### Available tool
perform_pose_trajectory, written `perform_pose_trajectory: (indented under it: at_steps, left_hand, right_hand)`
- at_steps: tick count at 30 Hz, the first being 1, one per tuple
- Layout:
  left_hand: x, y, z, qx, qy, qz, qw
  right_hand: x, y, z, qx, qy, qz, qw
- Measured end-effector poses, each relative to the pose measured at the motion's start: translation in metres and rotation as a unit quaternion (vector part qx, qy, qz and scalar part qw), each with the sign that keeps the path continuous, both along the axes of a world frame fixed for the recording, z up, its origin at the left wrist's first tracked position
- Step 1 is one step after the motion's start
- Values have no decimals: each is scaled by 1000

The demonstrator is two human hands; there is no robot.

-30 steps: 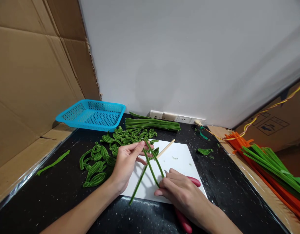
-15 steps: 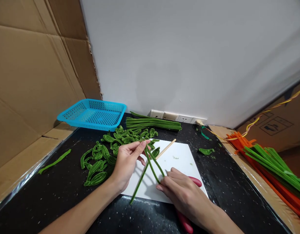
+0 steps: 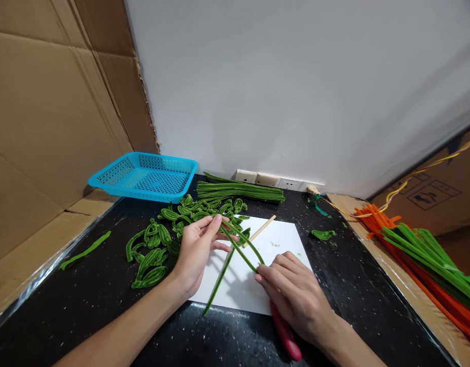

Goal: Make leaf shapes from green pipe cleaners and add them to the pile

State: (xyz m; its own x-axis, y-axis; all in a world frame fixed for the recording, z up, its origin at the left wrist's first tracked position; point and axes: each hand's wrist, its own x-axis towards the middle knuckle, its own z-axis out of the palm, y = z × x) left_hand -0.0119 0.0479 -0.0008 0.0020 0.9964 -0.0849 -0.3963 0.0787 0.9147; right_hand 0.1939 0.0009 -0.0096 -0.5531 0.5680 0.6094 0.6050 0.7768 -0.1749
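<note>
My left hand (image 3: pixel 199 250) pinches a bent green pipe cleaner (image 3: pixel 240 246) between thumb and forefinger, above a white sheet (image 3: pixel 235 295). The pipe cleaner's two strands run down to my right hand (image 3: pixel 292 290), whose thumb and fingers close on their other end. Another length of green stem (image 3: pixel 217 290) slants down from behind the strands past the sheet's near edge; whether it is joined to them I cannot tell. Under my right hand lies a red-handled tool (image 3: pixel 284 334), its working end hidden. A wooden stick (image 3: pixel 261 230) rests on the sheet beside a green leaf shape.
Many looped green leaf shapes (image 3: pixel 153 277) are heaped left of the sheet. Behind them lie a bundle of green pipe cleaners (image 3: pixel 238 191) and a blue basket (image 3: pixel 181 195). Orange stems (image 3: pixel 376 218) and brighter green stems (image 3: pixel 429 255) lie at right, near a twisted cable (image 3: pixel 391 196).
My right hand has shifted slightly right and up, drawing the strands out longer from my left hand. It now covers the tool's upper handle and tip, which showed before.
</note>
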Motion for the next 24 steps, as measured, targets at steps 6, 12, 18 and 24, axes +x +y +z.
perform_pose_trajectory:
  at_steps: [6,12,18,24]
  left_hand:
    - [0,0,1,-17,3,-2,1000]
    - [1,-1,-1,-20,15,6,1000]
    - [1,-2,-4,-14,48,19,999]
    - [0,-1,-5,-11,38,6,999]
  right_hand:
    - [2,-1,2,27,58,5,998]
    - [0,0,0,22,94,17,995]
    - [1,-1,-1,25,114,28,993]
    - [3,0,-3,39,103,20,994]
